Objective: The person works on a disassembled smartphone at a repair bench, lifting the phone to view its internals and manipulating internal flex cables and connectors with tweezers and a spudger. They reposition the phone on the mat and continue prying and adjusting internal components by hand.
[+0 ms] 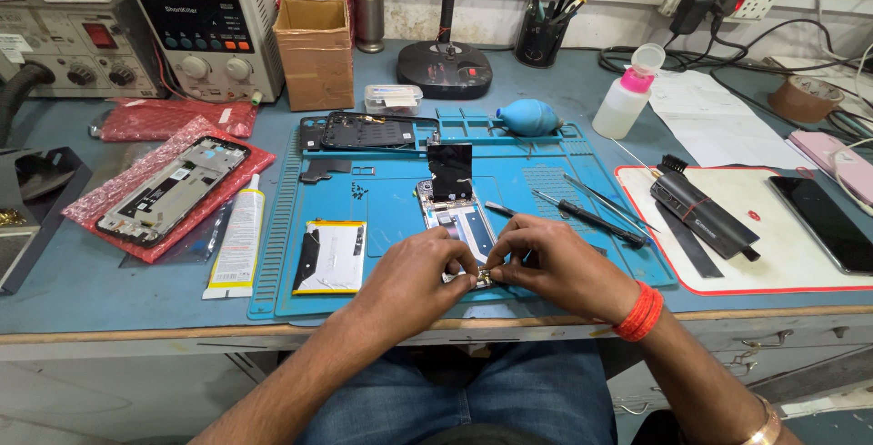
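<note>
Lying at the left of the frame, a phone frame (171,188) rests on red bubble wrap (136,227), with a glue tube (238,240) and a battery (331,257) further right on the blue mat (391,192). At lower centre, the left hand (414,272) and right hand (555,268) pinch a small part (483,276) between their fingertips. It sits at the near end of the opened phone (457,213), whose long axis runs away up the frame; both hands are equally close. A screwdriver (591,218) lies right.

My 2 hands, left (423,268) and right (546,263), hide the phone's (459,218) lower end; the small part (482,276) I pinch is too tiny to identify. The picture's right edge crops a pink phone (837,159).
</note>
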A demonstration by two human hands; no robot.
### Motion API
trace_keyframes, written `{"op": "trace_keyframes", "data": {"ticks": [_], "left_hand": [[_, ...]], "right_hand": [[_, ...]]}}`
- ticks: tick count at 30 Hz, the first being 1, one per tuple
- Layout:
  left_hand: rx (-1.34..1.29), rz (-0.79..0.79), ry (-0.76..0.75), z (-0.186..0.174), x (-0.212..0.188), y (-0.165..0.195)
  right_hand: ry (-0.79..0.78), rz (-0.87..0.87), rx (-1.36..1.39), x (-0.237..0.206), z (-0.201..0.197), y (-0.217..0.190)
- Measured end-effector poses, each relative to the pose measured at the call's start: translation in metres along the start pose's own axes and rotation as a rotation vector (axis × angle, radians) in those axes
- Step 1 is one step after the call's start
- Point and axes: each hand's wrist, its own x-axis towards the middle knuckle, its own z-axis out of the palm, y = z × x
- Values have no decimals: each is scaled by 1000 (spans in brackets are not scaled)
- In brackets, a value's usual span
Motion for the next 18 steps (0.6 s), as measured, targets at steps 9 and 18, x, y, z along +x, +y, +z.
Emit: {"op": "trace_keyframes", "data": {"ticks": [9, 18], "left_hand": [[9, 54, -54, -7, -2, 2], [36, 37, -34, -7, -5, 5]], "right_hand": [[-77, -26, -7, -3, -6, -8], [-65, -49, -56, -4, -8, -11]]}}
